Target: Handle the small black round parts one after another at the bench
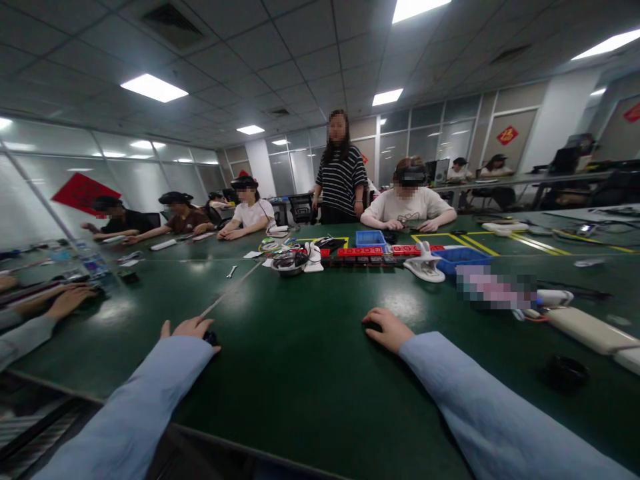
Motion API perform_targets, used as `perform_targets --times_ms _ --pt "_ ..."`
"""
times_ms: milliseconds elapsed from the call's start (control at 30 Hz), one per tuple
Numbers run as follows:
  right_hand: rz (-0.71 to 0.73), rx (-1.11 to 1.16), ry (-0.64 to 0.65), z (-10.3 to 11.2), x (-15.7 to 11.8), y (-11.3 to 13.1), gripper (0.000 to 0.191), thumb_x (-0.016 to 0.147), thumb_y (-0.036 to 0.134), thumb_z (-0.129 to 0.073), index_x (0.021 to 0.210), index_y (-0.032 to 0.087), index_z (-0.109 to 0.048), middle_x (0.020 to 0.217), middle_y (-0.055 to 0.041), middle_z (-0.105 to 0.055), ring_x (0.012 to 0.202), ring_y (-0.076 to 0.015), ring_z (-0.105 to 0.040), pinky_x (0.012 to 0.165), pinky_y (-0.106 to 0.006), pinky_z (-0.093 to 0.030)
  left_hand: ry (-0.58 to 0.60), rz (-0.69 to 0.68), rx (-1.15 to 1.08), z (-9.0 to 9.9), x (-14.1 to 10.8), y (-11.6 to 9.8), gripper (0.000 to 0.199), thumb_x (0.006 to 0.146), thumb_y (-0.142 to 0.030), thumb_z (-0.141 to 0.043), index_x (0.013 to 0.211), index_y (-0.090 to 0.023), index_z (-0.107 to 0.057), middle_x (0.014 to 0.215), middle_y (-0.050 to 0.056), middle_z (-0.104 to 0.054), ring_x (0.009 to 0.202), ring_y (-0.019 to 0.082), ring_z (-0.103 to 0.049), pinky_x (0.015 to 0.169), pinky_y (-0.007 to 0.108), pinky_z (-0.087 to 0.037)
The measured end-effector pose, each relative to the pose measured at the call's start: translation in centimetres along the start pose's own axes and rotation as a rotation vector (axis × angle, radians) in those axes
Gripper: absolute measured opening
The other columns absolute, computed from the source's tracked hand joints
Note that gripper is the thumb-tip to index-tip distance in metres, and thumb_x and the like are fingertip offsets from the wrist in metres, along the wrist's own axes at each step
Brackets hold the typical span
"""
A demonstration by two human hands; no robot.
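Our left grip (190,330), left of centre, closed around small black object (211,338) at thumb side. Our right grip (387,328), right of centre, curled low on worktop (295,373); dark patch beneath fingers, cannot tell if held. Wide green span between our grips; near edge crosses lower left. Metal bowl (289,268), white stand (314,259), blue tray (463,259) farther up; black ring (567,373) lower right.
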State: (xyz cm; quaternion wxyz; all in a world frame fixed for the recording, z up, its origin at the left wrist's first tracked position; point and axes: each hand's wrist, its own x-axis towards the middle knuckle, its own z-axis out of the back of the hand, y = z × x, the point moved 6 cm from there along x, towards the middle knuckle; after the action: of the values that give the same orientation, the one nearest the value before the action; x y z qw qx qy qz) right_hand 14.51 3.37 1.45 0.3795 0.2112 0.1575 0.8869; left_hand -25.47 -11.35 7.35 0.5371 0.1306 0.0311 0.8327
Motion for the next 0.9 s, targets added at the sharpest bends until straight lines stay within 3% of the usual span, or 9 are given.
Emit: perform_targets --times_ms 100,167,267,333,433,600,700,767,900 --pt "0.002 0.008 -0.004 0.0 0.0 0.0 0.024 0.071 0.022 -0.053 0.094 0.016 -0.061 0.099 -0.0087 -0.055 0.095 -0.0208 -0.049 0.086 -0.034 -0.038 -0.125 -0.105 -0.031 2.1 -1.8 -3.7 0.051 0.067 -0.037 -0.054 0.114 -0.016 -0.049 0.123 0.012 -0.047 0.113 0.030 -0.041 0.098 0.058 -0.009" --pt "-0.001 0.015 -0.009 0.1 0.0 0.0 0.024 0.071 0.022 -0.053 0.093 0.016 -0.061 0.099 -0.0087 -0.055 0.095 -0.0208 -0.049 0.087 -0.034 -0.038 -0.154 -0.265 -0.106 3.1 -3.3 -7.6 0.051 0.066 -0.041 -0.055 0.112 -0.020 -0.050 0.121 0.010 -0.050 0.111 0.031 -0.043 0.098 0.058 -0.008" --pt "0.001 0.017 -0.012 0.1 0.1 0.1 0.024 0.071 0.021 -0.053 0.093 0.016 -0.061 0.099 -0.0089 -0.055 0.094 -0.0206 -0.050 0.087 -0.034 -0.038 -0.033 -0.538 -0.260 2.8 -5.3 -15.1 0.054 0.063 -0.040 -0.057 0.114 -0.025 -0.049 0.122 0.005 -0.049 0.113 0.028 -0.042 0.100 0.051 -0.019" --pt "0.004 0.009 -0.012 0.1 0.0 0.1 0.024 0.071 0.021 -0.053 0.093 0.016 -0.061 0.098 -0.0086 -0.055 0.094 -0.0204 -0.050 0.086 -0.034 -0.038 0.096 -0.637 -0.339 1.6 -5.9 -20.0 0.062 0.063 -0.045 -0.057 0.120 -0.025 -0.043 0.128 0.005 -0.043 0.118 0.026 -0.037 0.100 0.048 -0.022" --pt "-0.029 -0.030 -0.046 0.2 -0.3 -0.1 0.025 0.070 0.020 -0.053 0.095 0.017 -0.060 0.097 -0.0083 -0.056 0.094 -0.0205 -0.049 0.086 -0.035 -0.037 0.240 -0.711 -0.385 -0.4 -5.4 -26.3 0.072 0.070 -0.055 -0.045 0.130 -0.019 -0.029 0.138 0.008 -0.026 0.126 0.027 -0.020 0.100 0.051 -0.018" --pt "-0.133 -0.097 -0.212 1.9 -1.2 -0.5 0.029 0.071 0.020 -0.053 0.099 0.016 -0.058 0.100 -0.0100 -0.055 0.096 -0.0226 -0.048 0.086 -0.037 -0.038 0.202 -0.752 -0.380 -1.0 -2.0 -33.2 0.079 0.070 -0.067 -0.030 0.133 -0.020 -0.020 0.141 0.008 -0.015 0.129 0.029 -0.010 0.098 0.057 -0.010" --pt "-0.148 -0.139 -0.339 5.1 -2.0 -0.1 0.030 0.073 0.021 -0.051 0.102 0.017 -0.056 0.103 -0.0109 -0.054 0.098 -0.0243 -0.047 0.086 -0.038 -0.038 0.196 -0.754 -0.391 -0.7 -0.2 -35.5 0.081 0.069 -0.070 -0.027 0.133 -0.020 -0.020 0.141 0.009 -0.015 0.128 0.030 -0.010 0.098 0.058 -0.009" --pt "-0.139 -0.189 -0.466 8.5 -3.1 -0.1 0.031 0.073 0.024 -0.051 0.104 0.016 -0.055 0.106 -0.0118 -0.053 0.100 -0.0253 -0.046 0.088 -0.039 -0.037 0.215 -0.759 -0.397 -0.8 0.5 -36.4 0.084 0.067 -0.072 -0.026 0.133 -0.021 -0.019 0.141 0.009 -0.014 0.129 0.031 -0.009 0.097 0.058 -0.008" --pt "-0.277 -0.284 -0.794 16.3 -8.5 -2.7 0.037 0.075 0.037 -0.046 0.103 0.014 -0.054 0.105 -0.0134 -0.054 0.101 -0.0266 -0.047 0.087 -0.043 -0.037 0.264 -0.778 -0.390 -1.3 1.3 -37.2 0.088 0.064 -0.075 -0.025 0.134 -0.022 -0.016 0.142 0.007 -0.010 0.129 0.030 -0.006 0.098 0.058 -0.006"
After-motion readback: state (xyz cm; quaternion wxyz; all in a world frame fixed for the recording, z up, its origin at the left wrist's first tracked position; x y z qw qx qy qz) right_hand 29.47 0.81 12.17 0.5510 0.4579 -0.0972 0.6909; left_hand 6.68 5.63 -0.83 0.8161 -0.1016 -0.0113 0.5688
